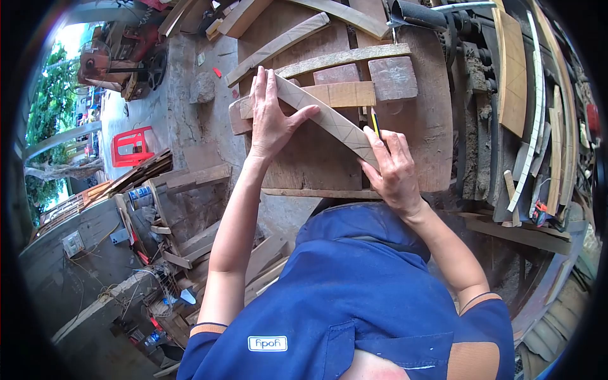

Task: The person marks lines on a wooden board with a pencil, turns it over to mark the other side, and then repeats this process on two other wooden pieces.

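Wood strip under left hand, fingers nearly together, thumb spread; right hand pinches pencil.

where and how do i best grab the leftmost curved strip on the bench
I'd grip the curved strip near mid-length, from above, fingers across its narrow width: it is long and slim, and its near end lies close to the left hand.

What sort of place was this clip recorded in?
Most likely a woodworking shop: a board with lines drawn on it, a pencil in the right hand, and curved wood strips on the bench.
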`<control>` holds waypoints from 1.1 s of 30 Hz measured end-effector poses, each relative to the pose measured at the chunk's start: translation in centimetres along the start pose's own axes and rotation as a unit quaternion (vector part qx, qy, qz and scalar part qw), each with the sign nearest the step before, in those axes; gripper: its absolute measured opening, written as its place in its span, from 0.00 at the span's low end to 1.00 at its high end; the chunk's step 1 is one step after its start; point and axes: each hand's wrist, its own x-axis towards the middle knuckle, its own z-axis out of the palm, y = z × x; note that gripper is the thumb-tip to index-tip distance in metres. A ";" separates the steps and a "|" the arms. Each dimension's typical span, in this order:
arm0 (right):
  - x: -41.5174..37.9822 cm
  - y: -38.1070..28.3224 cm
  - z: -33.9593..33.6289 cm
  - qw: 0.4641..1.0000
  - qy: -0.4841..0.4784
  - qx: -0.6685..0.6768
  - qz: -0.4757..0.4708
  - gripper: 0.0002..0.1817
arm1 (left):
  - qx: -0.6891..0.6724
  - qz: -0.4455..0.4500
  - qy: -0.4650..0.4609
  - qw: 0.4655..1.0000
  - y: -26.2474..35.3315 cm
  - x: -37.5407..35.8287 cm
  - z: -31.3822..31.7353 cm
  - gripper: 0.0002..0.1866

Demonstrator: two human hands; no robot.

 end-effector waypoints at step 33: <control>-0.2 0.5 0.1 0.999 -0.022 0.034 -0.004 0.39 | 0.053 0.010 -0.028 0.998 -0.3 0.5 -0.3 0.68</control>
